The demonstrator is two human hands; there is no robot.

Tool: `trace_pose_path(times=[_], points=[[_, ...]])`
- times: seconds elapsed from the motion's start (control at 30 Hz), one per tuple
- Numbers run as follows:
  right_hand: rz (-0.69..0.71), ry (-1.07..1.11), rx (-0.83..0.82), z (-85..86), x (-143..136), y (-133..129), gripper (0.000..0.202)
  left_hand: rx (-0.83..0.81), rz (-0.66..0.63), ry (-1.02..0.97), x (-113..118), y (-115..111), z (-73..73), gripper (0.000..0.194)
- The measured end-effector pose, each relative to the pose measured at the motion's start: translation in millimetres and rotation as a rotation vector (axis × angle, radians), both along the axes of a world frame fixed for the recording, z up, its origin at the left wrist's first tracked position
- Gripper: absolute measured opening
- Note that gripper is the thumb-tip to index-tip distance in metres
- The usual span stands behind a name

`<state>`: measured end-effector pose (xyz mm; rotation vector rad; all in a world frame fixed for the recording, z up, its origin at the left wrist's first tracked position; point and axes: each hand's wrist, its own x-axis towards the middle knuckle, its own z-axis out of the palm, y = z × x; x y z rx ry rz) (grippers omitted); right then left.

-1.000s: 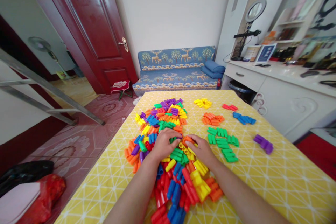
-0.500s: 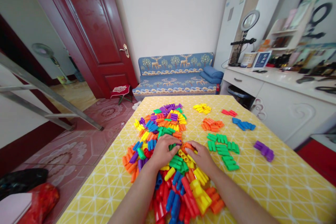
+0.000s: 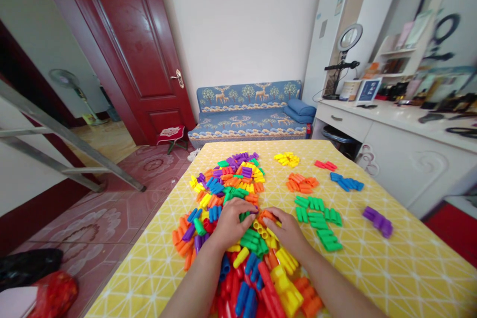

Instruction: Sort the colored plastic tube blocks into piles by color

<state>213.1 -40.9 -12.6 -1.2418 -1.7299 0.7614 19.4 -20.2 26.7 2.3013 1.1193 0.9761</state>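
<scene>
Pinched by the right hand (image 3: 286, 231), an orange tubular plastic block (image 3: 266, 215) is over a multicoloured plastic-block heap (image 3: 252, 241); whether the curled left hand (image 3: 231, 222) holds anything, I cannot tell. Rightward lie green plastic blocks (image 3: 316, 203); farther back, a blue deer-patterned sofa (image 3: 246, 122).

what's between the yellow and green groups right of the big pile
The orange group lies between the yellow group and green group, in the head view.

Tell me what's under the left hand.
Part of the mixed pile lies beneath the left hand; a green piece shows in the gap between thumb and fingers. What palm and fingers cover can't be seen.
</scene>
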Motion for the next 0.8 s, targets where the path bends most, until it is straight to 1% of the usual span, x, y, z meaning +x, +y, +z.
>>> trace_pose_path(times=[0.17, 0.47, 0.8], points=[[0.002, 0.015, 0.002, -2.1, 0.6, 0.2, 0.025, -0.008, 0.002, -0.006, -0.1, 0.0, -0.9, 0.022], [-0.004, 0.000, 0.013, 1.1, 0.6, -1.3, 0.021, -0.012, -0.003, 0.000, 0.2, 0.4, -1.0, 0.022], [0.001, 0.012, 0.034, -0.5, 1.7, -1.7, 0.024, -0.007, -0.016, 0.022, -1.6, 0.9, -0.8, 0.019]])
